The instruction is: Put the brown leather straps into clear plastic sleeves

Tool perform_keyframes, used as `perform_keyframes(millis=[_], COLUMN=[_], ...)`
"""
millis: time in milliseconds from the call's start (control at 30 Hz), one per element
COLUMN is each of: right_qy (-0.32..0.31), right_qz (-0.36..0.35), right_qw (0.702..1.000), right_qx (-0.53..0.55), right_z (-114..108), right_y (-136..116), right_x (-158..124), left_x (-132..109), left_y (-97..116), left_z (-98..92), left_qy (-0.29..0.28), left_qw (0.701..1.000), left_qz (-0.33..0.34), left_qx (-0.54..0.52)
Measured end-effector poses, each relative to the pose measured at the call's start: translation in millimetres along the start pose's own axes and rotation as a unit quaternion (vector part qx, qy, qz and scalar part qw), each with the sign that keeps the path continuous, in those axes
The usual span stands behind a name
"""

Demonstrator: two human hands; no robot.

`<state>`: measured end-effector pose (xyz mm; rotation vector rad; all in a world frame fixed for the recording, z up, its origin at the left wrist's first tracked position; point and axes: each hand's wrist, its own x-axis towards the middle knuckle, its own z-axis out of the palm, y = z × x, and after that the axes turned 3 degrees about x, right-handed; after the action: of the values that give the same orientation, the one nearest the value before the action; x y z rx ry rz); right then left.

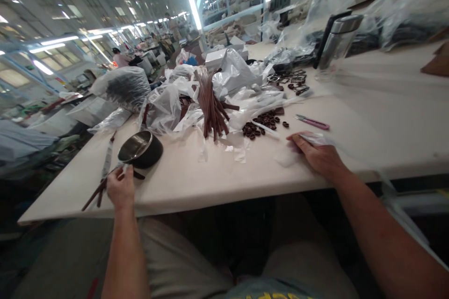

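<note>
My left hand (121,187) is closed at the table's left front, beside a dark round metal bowl (140,149). A small whitish bit shows at its fingertips, too blurred to name. Dark brown strips (94,195) lie at and under this hand, and I cannot tell whether it grips them. My right hand (321,159) is closed on thin clear plastic film (289,155), which spreads on the tabletop and trails past the wrist. Just beyond it are a pink-handled cutter (312,122) and a pile of small brown loops (261,124).
A bundle of brown straps (212,107) lies over crumpled plastic bags (164,110) mid-table. Metal buckles (296,79) lie farther back, near a steel flask (338,39). A stuffed plastic bag (121,86) sits at the back left. The table's front edge (224,198) crosses above my lap.
</note>
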<state>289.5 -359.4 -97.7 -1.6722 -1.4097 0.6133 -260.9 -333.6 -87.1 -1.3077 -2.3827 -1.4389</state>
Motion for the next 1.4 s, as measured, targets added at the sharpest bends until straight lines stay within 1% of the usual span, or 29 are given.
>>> perform_keyframes(millis=[33,67,100,133,167,200,233,300,367,400,433,467,533,600,667,700,767,800,833,867,900,967,1000,1067,1133,1233,1400], right_qy=[-0.001,-0.002,-0.004,-0.007,-0.010,-0.014,-0.018,-0.021,-0.016,-0.012,-0.008,-0.005,-0.006,-0.014,-0.022,-0.023,-0.020,-0.018,-0.017,-0.017,-0.018,-0.022,-0.023,-0.025,-0.025,-0.025,-0.027], right_qz=[0.007,0.015,0.021,0.024,0.024,0.022,0.021,0.019,0.016,0.014,0.010,0.004,-0.007,-0.016,-0.017,-0.015,-0.009,-0.005,-0.003,-0.001,-0.001,-0.002,-0.003,-0.004,-0.009,-0.014,-0.010], right_qw=[1.000,1.000,1.000,1.000,1.000,1.000,1.000,0.999,0.999,0.999,0.998,0.997,0.996,0.996,0.995,0.995,0.995,0.995,0.995,0.995,0.996,0.997,0.997,0.998,0.998,0.998,0.998], right_qx=[0.005,0.009,0.013,0.015,0.016,0.015,0.015,0.022,0.037,0.049,0.062,0.072,0.087,0.091,0.095,0.097,0.099,0.100,0.098,0.094,0.089,0.073,0.067,0.059,0.053,0.048,0.050], right_z=[-0.4,-0.9,-1.5,-2.0,-2.5,-2.9,-3.1,-2.8,-1.8,-1.1,-0.3,0.5,2.0,3.1,3.9,4.1,4.0,3.7,3.1,2.4,1.5,-0.3,-1.0,-1.8,-1.9,-1.2,-0.4], right_y=[-1.8,-3.8,-5.8,-7.6,-9.1,-10.1,-10.5,-9.5,-6.2,-3.9,-1.4,1.2,5.9,9.2,10.8,11.0,10.1,9.1,7.8,6.4,4.9,2.5,1.7,1.0,0.9,1.0,0.6], right_x=[-0.8,-1.6,-2.3,-2.8,-3.1,-3.3,-3.2,-2.8,-2.1,-1.7,-1.4,-1.0,-0.1,0.8,1.5,1.6,1.4,1.0,0.5,-0.2,-0.8,-1.9,-2.2,-2.5,-2.6,-2.8,-3.4], left_x=[-7.4,-17.9,-30.8,-45.5,-60.8,-75.7,-89.5,-111.7,-126.4,-131.5,-135.5,-138.5,-140.9,-136.4,-123.3,-114.0,-93.3,-83.8,-75.9,-70.3,-67.0,-66.7,-68.6,-73.4,-76.8,-77.7,-76.7], left_y=[3.6,10.1,19.3,30.9,44.4,59.1,74.4,103.5,126.6,134.8,140.7,144.2,146.0,145.9,151.0,156.7,174.3,185.1,196.2,207.0,216.8,232.3,237.6,244.2,247.2,249.6,253.2], left_z=[-2.3,-3.3,-2.3,0.9,6.3,13.6,22.5,42.3,59.9,66.3,70.5,72.4,70.3,64.1,60.1,60.8,69.5,77.2,86.5,96.9,107.6,127.2,135.2,146.6,152.1,153.9,156.9], left_qy=[0.045,0.069,0.063,0.025,-0.033,-0.103,-0.174,-0.303,-0.397,-0.429,-0.452,-0.467,-0.486,-0.500,-0.520,-0.529,-0.546,-0.555,-0.571,-0.591,-0.612,-0.641,-0.648,-0.653,-0.656,-0.669,-0.691], left_qw=[0.997,0.992,0.986,0.977,0.959,0.932,0.900,0.824,0.757,0.732,0.713,0.700,0.685,0.678,0.674,0.680,0.697,0.702,0.694,0.675,0.649,0.597,0.577,0.550,0.532,0.516,0.512], left_qz=[0.047,0.095,0.148,0.210,0.280,0.345,0.398,0.475,0.512,0.519,0.521,0.521,0.520,0.520,0.512,0.498,0.450,0.421,0.398,0.381,0.370,0.362,0.361,0.363,0.361,0.349,0.317], left_qx=[0.035,0.050,0.049,0.039,0.030,0.030,0.037,0.058,0.090,0.109,0.127,0.143,0.156,0.142,0.110,0.099,0.115,0.146,0.184,0.224,0.261,0.319,0.341,0.375,0.395,0.405,0.401])
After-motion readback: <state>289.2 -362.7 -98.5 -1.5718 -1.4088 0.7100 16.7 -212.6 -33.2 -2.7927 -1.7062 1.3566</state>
